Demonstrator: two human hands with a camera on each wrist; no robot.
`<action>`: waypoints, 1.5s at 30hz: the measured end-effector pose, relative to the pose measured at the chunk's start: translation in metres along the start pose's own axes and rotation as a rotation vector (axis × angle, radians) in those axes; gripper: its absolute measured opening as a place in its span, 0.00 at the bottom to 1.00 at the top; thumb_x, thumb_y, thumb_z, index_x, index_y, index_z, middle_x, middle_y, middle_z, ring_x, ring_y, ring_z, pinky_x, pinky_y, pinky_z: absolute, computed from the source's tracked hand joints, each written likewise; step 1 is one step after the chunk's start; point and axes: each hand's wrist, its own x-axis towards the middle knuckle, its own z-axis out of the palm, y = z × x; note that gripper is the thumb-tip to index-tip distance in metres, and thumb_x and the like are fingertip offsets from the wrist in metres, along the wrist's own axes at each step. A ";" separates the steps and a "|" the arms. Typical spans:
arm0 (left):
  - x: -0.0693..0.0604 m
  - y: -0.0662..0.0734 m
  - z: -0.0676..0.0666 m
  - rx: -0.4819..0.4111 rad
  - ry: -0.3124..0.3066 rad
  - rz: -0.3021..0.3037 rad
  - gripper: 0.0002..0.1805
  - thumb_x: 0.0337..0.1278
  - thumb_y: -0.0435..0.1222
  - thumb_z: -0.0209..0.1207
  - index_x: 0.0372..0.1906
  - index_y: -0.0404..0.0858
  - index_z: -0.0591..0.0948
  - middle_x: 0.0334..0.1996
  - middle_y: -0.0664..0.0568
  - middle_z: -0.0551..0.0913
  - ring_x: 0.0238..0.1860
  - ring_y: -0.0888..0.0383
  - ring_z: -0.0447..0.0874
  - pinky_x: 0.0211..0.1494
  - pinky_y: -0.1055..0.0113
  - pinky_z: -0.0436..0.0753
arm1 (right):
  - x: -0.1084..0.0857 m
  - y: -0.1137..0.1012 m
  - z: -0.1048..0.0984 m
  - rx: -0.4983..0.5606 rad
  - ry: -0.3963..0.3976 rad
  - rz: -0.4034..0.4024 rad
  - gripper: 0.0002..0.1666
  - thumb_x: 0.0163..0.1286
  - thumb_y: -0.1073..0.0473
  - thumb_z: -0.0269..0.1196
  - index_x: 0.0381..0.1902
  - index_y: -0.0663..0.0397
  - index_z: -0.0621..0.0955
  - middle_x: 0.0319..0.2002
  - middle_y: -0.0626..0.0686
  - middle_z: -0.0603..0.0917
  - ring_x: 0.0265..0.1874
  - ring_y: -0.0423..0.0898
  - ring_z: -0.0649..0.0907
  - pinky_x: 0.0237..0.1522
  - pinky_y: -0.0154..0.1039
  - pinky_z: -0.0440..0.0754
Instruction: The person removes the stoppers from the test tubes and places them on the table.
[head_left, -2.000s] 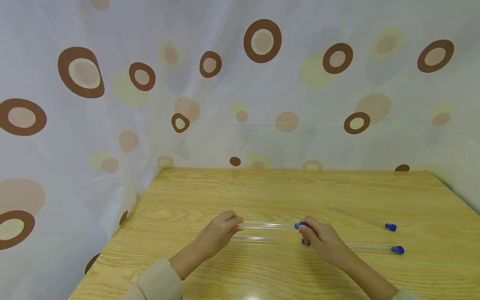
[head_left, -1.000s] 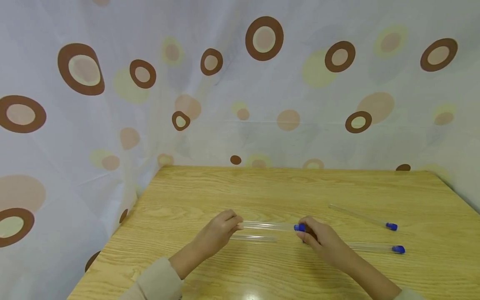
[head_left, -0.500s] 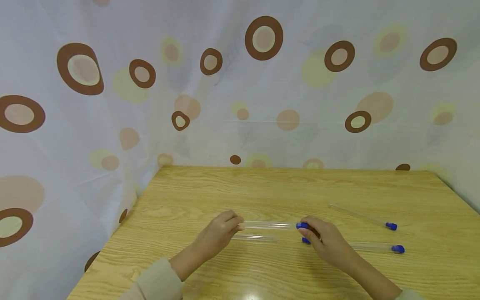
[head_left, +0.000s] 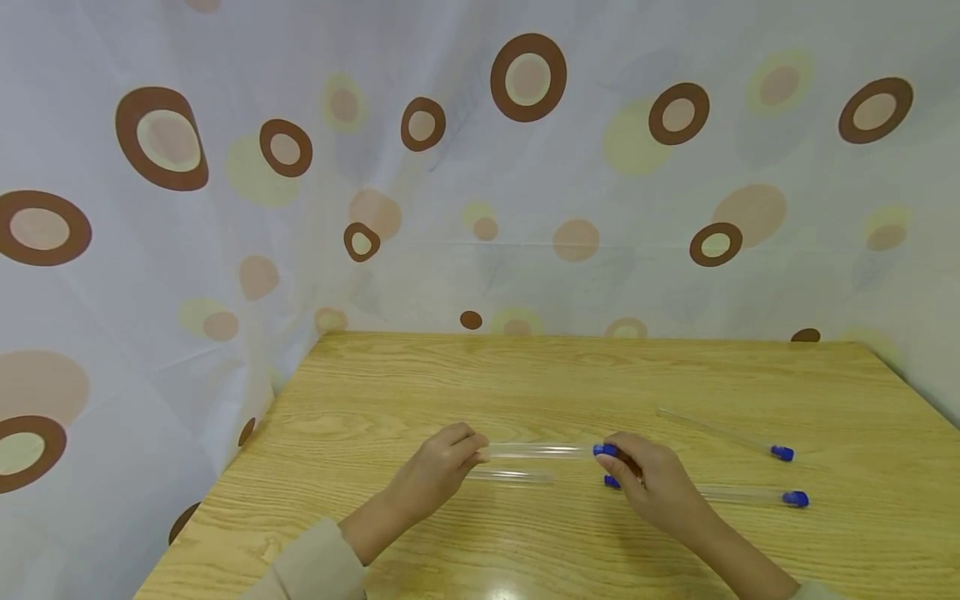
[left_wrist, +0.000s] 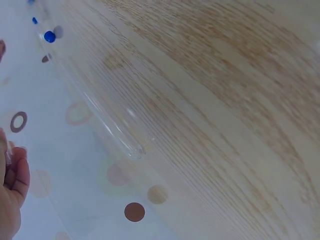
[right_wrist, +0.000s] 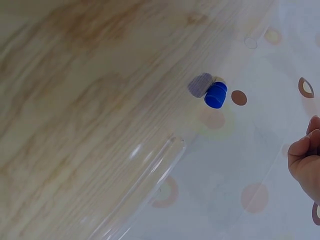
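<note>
Closest to us, a pale sleeve [head_left: 315, 560] covers the left forearm. On the near part of the wooden table [head_left: 525, 383], at right, lies a capped tube [head_left: 742, 493], its blue end [head_left: 796, 499] pointing right; the right arm hides its other end. Left of it a loose cap [head_left: 612, 482] rests on the wood, apart from any tube, and further left we see an uncapped tube [head_left: 510, 477], partly behind the left hand [head_left: 431, 471].

Just beyond, the held tube [head_left: 540, 451] spans the two hands, roughly level. The left hand's fingers and thumb pinch its left end, probably to steady it; those of the right hand [head_left: 660, 479] pinch a blue cap [head_left: 604, 450] at its right end. Gripping opposite ends likely lines tube and cap up, though we cannot tell how firmly the cap sits.

Farther off at right, a thin capped tube [head_left: 716, 432] lies aslant, seemingly set aside from the work. Behind the table hangs a white cloth [head_left: 480, 175] with brown rings and pale spots. We can read no brand, label or writing anywhere.
</note>
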 end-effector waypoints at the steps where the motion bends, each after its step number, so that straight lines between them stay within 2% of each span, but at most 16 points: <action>1: 0.000 0.000 0.000 0.003 0.000 -0.001 0.07 0.45 0.30 0.65 0.33 0.33 0.81 0.28 0.51 0.78 0.28 0.64 0.78 0.35 0.85 0.77 | 0.000 0.000 0.000 -0.006 0.003 0.006 0.04 0.64 0.69 0.58 0.30 0.57 0.77 0.21 0.38 0.72 0.20 0.27 0.70 0.18 0.25 0.71; 5: 0.001 0.001 -0.001 0.014 -0.005 -0.002 0.08 0.45 0.30 0.65 0.33 0.32 0.81 0.28 0.51 0.78 0.28 0.63 0.78 0.36 0.85 0.78 | 0.000 -0.001 0.000 -0.033 0.024 0.013 0.05 0.63 0.69 0.60 0.30 0.55 0.78 0.22 0.39 0.72 0.20 0.28 0.72 0.19 0.25 0.74; 10: 0.001 0.002 -0.003 0.016 -0.004 -0.001 0.08 0.44 0.29 0.65 0.33 0.32 0.81 0.28 0.51 0.78 0.28 0.63 0.78 0.36 0.85 0.78 | 0.000 -0.002 0.002 -0.047 0.045 0.003 0.04 0.63 0.70 0.60 0.30 0.57 0.78 0.23 0.41 0.73 0.21 0.27 0.72 0.20 0.25 0.75; 16: 0.001 0.002 -0.004 0.012 0.000 0.001 0.08 0.45 0.30 0.65 0.33 0.32 0.81 0.28 0.51 0.78 0.28 0.63 0.78 0.36 0.85 0.78 | -0.002 -0.002 0.004 -0.078 0.064 0.012 0.02 0.63 0.67 0.60 0.30 0.59 0.78 0.24 0.40 0.73 0.22 0.27 0.72 0.21 0.25 0.75; 25: 0.002 0.004 -0.004 0.014 -0.007 -0.007 0.07 0.48 0.30 0.63 0.34 0.32 0.81 0.28 0.51 0.78 0.28 0.63 0.79 0.36 0.85 0.78 | -0.002 -0.002 0.005 -0.139 0.110 -0.007 0.04 0.62 0.64 0.62 0.29 0.60 0.78 0.23 0.38 0.71 0.24 0.27 0.66 0.21 0.24 0.71; 31: 0.001 0.004 -0.004 -0.008 -0.002 -0.005 0.07 0.48 0.30 0.63 0.34 0.32 0.81 0.28 0.50 0.78 0.28 0.63 0.78 0.35 0.85 0.77 | -0.001 -0.002 0.007 -0.158 0.133 -0.034 0.05 0.61 0.67 0.63 0.27 0.56 0.77 0.22 0.37 0.70 0.24 0.27 0.65 0.20 0.24 0.69; 37: 0.000 0.004 -0.003 -0.013 0.003 -0.003 0.07 0.49 0.30 0.63 0.34 0.32 0.81 0.28 0.50 0.78 0.28 0.63 0.78 0.36 0.85 0.78 | -0.001 -0.004 0.007 -0.169 0.138 -0.011 0.09 0.60 0.67 0.63 0.24 0.52 0.75 0.21 0.36 0.67 0.23 0.27 0.63 0.19 0.24 0.66; 45: 0.001 0.005 -0.003 -0.008 0.002 -0.012 0.08 0.45 0.29 0.65 0.34 0.32 0.81 0.28 0.51 0.78 0.28 0.63 0.78 0.36 0.85 0.78 | -0.002 -0.005 0.007 -0.193 0.145 0.003 0.09 0.60 0.67 0.63 0.25 0.51 0.75 0.21 0.36 0.67 0.23 0.28 0.63 0.20 0.24 0.66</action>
